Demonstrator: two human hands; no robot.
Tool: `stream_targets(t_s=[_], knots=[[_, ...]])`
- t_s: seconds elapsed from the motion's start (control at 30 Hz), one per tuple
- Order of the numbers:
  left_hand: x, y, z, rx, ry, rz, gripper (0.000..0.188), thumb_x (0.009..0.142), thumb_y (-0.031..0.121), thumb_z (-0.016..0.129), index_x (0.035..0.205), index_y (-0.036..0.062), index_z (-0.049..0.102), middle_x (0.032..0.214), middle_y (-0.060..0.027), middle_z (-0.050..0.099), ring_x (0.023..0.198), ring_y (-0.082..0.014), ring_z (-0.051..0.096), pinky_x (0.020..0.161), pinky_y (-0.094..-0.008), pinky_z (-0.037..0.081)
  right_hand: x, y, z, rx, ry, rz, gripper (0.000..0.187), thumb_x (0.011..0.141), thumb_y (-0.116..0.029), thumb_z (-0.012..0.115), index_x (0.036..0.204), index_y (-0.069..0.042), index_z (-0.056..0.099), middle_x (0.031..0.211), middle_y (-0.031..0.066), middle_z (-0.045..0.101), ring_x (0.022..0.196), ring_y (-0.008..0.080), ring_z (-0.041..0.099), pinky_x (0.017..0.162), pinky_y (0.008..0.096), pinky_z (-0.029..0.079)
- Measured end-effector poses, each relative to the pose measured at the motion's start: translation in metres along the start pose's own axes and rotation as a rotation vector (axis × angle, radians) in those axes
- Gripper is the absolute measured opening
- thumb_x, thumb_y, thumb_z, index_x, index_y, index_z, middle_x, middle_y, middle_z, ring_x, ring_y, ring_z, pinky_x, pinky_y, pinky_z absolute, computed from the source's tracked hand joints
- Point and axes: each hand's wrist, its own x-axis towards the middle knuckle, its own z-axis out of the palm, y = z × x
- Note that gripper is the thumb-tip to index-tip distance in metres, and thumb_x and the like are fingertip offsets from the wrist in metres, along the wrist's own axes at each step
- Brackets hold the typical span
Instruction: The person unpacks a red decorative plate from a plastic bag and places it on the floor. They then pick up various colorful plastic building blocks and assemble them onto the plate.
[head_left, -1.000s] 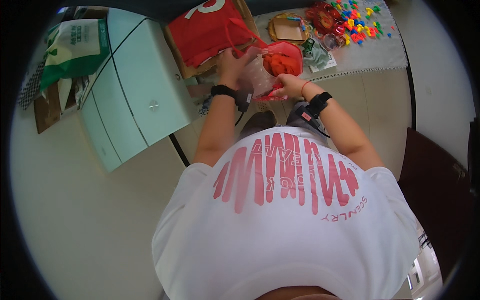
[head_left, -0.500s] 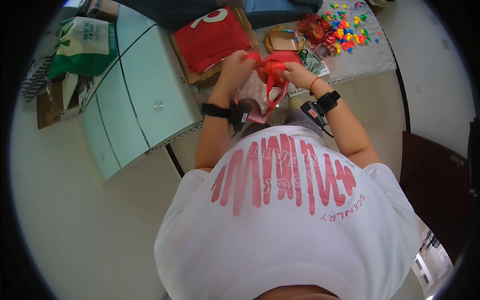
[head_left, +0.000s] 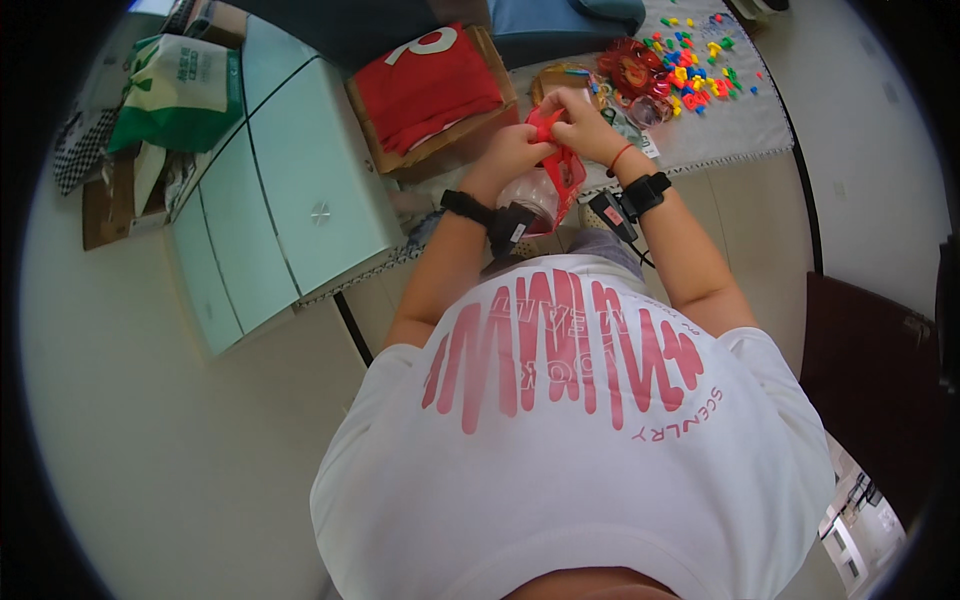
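My left hand (head_left: 514,156) and my right hand (head_left: 586,124) are close together at the near edge of the table. Both have their fingers closed on the red top of a bag (head_left: 567,174), which looks like a plastic bag with handles. Its paler, pinkish, see-through body hangs below my hands, over the table's edge. The red material is bunched between my fingertips; whether it is knotted I cannot tell. What the bag holds is not clear.
A red folded cloth (head_left: 428,88) lies in a cardboard box (head_left: 490,112) left of my hands. Beyond them stand a small open box (head_left: 566,84) and a red flower-shaped dish (head_left: 633,68). Several colourful plastic pieces (head_left: 690,75) are scattered at right. A green-and-white bag (head_left: 180,90) sits far left.
My hands have come together from holding the red handles apart. The red material is now gathered between them, and the bag looks narrower.
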Motion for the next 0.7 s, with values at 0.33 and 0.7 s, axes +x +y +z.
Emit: stream_targets(t_s=[0.33, 0.7], knots=[[0.023, -0.009, 0.013, 0.105, 0.09, 0.217, 0.018, 0.08, 0.016, 0.062, 0.087, -0.0005, 0.062, 0.077, -0.0101, 0.061, 0.07, -0.0169, 0.058, 0.065, -0.0292, 0.046, -0.031, 0.103, 0.055, -0.437, 0.113, -0.121, 0.043, 0.079, -0.028, 0.061, 0.117, -0.008, 0.053, 0.108, 0.0188, 0.059, 0.105, 0.037, 0.054, 0.092, 0.0467, 0.039], [0.03, 0.028, 0.052, 0.637, -0.239, 0.576, 0.013, 0.074, 0.006, 0.057, 0.087, 0.0031, 0.057, 0.081, -0.0183, 0.062, 0.079, -0.0368, 0.06, 0.071, -0.0418, 0.048, -0.025, 0.173, 0.095, -0.311, 0.407, 0.011, 0.03, 0.086, -0.026, 0.057, 0.108, -0.006, 0.059, 0.103, 0.0118, 0.062, 0.096, 0.0263, 0.059, 0.084, 0.0374, 0.044]])
